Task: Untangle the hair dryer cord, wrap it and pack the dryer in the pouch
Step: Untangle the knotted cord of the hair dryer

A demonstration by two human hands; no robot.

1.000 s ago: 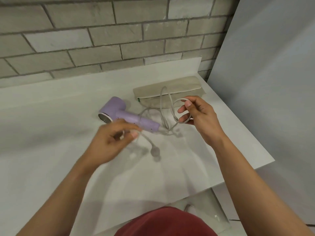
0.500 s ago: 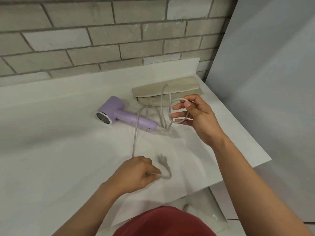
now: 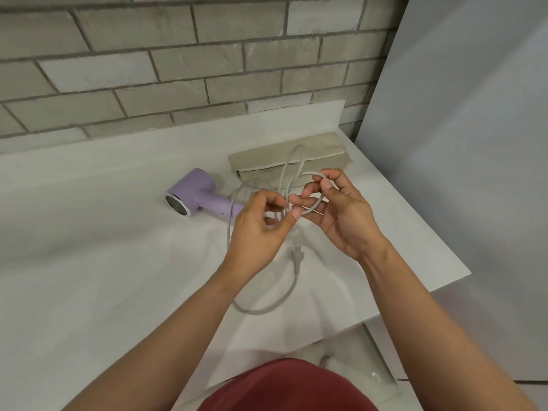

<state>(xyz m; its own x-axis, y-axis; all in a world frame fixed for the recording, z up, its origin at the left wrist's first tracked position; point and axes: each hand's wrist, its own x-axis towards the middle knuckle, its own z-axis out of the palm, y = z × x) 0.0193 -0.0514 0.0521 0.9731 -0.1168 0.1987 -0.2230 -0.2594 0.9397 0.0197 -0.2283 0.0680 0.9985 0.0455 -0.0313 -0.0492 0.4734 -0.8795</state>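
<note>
White desk (image 3: 89,262) now holds the dropped grey plug (image 3: 296,253) at six o'clock. Left hand (image 3: 255,232) rose to meet right hand (image 3: 344,223); both sets of fingers (image 3: 311,190) pinch the thin grey cord (image 3: 261,312), so untangling goes on.

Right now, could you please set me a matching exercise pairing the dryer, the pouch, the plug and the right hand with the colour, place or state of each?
Things:
1. dryer
2. pouch
3. plug
4. right hand

Descriptions:
A. grips a loop of cord
B. beige, at the back by the wall
C. purple, lying on the counter
D. grey, nearest the person

Pairs: 1-C, 2-B, 3-D, 4-A.
</note>
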